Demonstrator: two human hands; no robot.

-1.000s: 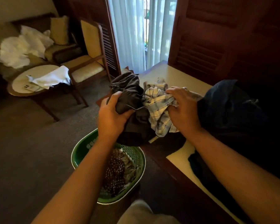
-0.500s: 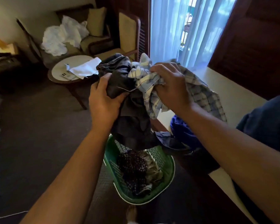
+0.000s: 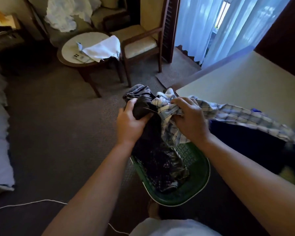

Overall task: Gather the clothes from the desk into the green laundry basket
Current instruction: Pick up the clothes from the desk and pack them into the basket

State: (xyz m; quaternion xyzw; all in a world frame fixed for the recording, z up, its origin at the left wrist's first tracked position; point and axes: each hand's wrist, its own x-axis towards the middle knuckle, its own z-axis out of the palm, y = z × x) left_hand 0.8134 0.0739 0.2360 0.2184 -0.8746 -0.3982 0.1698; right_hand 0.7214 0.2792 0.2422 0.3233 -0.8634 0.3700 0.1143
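Hanging below the clamped fingers [image 3: 134, 106], a dark garment [image 3: 143, 106] and plaid shirt [image 3: 228, 114] are held over the green laundry basket [image 3: 197, 176]; patterned clothes [image 3: 165, 166] are already inside, blue clothing [image 3: 255, 110] is left on the desk [image 3: 245, 82]

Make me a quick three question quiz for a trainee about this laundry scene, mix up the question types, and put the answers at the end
1. True or false: the green laundry basket stands on the desk.
2. Multiple choice: the left hand grips A) a white towel, B) the dark garment, C) a pillow.
3. Fill in: the right hand holds the ____ shirt.

Key: 1 false, it sits on the floor beside the desk. 2 B. 3 plaid.
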